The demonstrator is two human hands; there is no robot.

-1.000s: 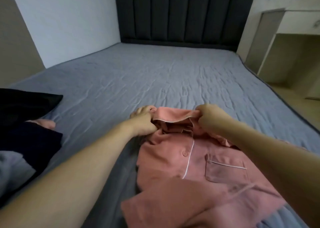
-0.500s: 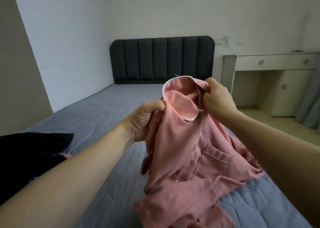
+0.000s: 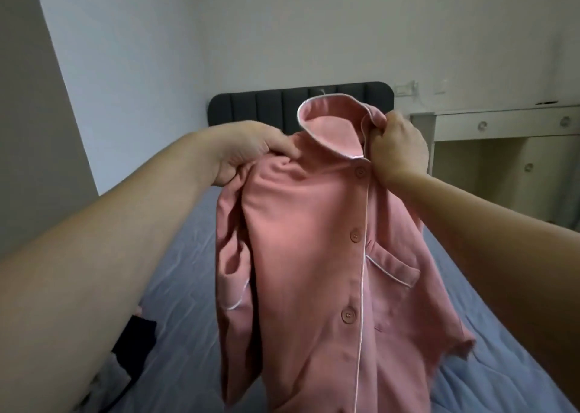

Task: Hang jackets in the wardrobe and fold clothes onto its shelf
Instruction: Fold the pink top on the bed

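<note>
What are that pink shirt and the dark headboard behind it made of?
Pink shirt: soft matte woven cloth, maybe cotton; it drapes and creases, with white piping and matching buttons. Headboard: looks like dark grey padded upholstery, stitched into vertical channels; fabric or faux leather, unclear.

The pyjama shirt (image 3: 314, 255) is plain salmon pink, with thin white piping along its collar, front placket and chest pocket, and matching pink buttons. The bed sheet (image 3: 182, 318) is a muted grey-blue. The headboard (image 3: 266, 108) is dark charcoal with vertical channels. Near the bed's left edge lies a black garment (image 3: 138, 346). The desk (image 3: 502, 123) is off-white with silver knobs.
</note>
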